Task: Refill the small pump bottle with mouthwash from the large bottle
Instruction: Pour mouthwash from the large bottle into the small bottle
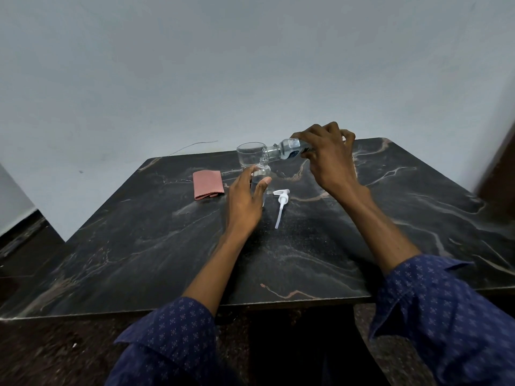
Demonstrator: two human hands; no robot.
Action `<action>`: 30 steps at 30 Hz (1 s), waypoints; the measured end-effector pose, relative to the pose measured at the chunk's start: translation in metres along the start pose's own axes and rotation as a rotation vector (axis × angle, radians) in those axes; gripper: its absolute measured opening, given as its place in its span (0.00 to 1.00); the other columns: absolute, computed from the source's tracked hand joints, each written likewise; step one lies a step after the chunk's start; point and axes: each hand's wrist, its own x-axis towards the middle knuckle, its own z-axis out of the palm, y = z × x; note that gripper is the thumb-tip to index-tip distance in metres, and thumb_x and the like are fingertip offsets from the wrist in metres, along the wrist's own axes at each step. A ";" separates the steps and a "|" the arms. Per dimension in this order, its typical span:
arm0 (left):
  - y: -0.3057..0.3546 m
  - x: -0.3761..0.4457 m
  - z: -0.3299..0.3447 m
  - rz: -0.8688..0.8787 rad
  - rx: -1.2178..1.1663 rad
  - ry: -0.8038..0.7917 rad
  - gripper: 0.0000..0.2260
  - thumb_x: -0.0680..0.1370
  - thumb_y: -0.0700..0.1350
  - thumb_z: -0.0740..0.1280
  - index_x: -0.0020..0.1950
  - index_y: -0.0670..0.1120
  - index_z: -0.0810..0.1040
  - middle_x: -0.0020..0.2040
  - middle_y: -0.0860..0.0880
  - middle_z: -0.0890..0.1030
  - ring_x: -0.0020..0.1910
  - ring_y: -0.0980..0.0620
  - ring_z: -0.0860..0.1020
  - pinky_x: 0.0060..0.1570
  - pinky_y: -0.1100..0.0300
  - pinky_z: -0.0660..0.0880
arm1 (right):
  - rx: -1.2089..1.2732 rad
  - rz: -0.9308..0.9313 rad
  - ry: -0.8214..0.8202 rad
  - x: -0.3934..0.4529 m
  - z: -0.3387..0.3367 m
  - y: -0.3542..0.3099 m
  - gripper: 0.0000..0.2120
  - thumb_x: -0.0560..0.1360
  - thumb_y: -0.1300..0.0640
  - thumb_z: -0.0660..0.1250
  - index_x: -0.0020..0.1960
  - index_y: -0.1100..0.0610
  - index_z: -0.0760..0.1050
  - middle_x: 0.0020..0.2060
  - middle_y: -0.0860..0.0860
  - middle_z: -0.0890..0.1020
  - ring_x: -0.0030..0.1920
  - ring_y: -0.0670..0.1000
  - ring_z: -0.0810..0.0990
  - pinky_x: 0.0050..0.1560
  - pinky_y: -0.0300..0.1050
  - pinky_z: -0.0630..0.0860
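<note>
The small clear bottle (262, 174) stands upright on the dark marble table (139, 246), its pump removed. My left hand (246, 199) wraps around its body. My right hand (327, 157) grips the large clear bottle (287, 149), tipped nearly flat with its neck over the small bottle's mouth; a thin stream of clear liquid falls from it. The white pump head (281, 201) with its dip tube lies on the table just right of the small bottle.
A clear glass (250, 154) with a little liquid stands directly behind the small bottle. A folded pink cloth (208, 184) lies to the left. A grey wall rises behind the table; the table's front edge is near me.
</note>
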 end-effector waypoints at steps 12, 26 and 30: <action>-0.002 0.001 0.001 0.010 -0.002 0.007 0.30 0.81 0.69 0.59 0.75 0.51 0.75 0.66 0.50 0.83 0.62 0.52 0.82 0.60 0.48 0.82 | 0.000 0.001 0.000 -0.001 -0.001 -0.001 0.21 0.80 0.61 0.70 0.70 0.45 0.78 0.64 0.44 0.80 0.67 0.54 0.72 0.68 0.58 0.60; -0.006 0.001 0.003 0.002 0.002 0.017 0.30 0.81 0.70 0.59 0.75 0.52 0.74 0.66 0.51 0.83 0.61 0.55 0.81 0.60 0.48 0.81 | -0.008 0.000 0.000 -0.001 -0.002 -0.002 0.22 0.80 0.62 0.70 0.70 0.45 0.78 0.64 0.44 0.80 0.68 0.54 0.72 0.69 0.59 0.61; -0.006 0.002 0.003 -0.003 0.008 0.010 0.30 0.81 0.70 0.59 0.75 0.52 0.74 0.66 0.50 0.83 0.62 0.52 0.81 0.60 0.45 0.82 | -0.009 0.001 -0.001 0.000 -0.002 -0.002 0.21 0.80 0.61 0.70 0.70 0.45 0.78 0.64 0.44 0.80 0.68 0.54 0.71 0.69 0.59 0.60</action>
